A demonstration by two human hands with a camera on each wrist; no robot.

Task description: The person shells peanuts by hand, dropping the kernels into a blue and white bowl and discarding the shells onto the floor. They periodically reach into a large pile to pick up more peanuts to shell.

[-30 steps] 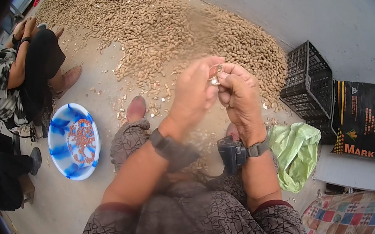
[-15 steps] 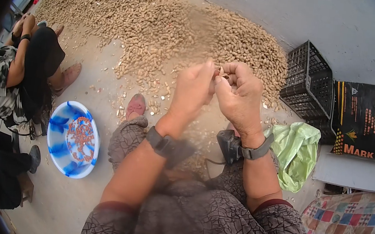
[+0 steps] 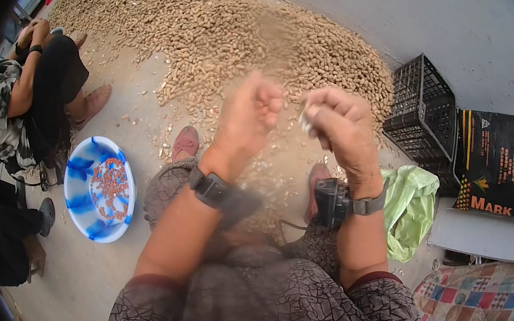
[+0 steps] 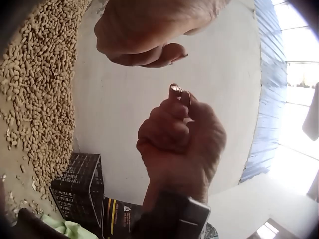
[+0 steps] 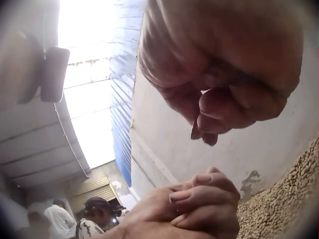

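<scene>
My left hand is raised in front of me, blurred, its fingers curled in towards the palm. No object shows at its fingertips, and the inside of the palm is hidden. To its right, a short gap away, my right hand pinches a broken peanut shell between thumb and fingers. The shell's pale inside catches light in the left wrist view. Beyond both hands, a large heap of unshelled peanuts spreads over the floor along the wall.
At left stands a blue-and-white basin with reddish peanut kernels. A black crate, a black printed bag and a green plastic bag lie to the right. Two seated people are at far left; shell bits litter the floor.
My hands were together at a cracked peanut with a reddish kernel showing. They have since drawn apart, the left moving leftward, and the right keeps a piece of shell.
</scene>
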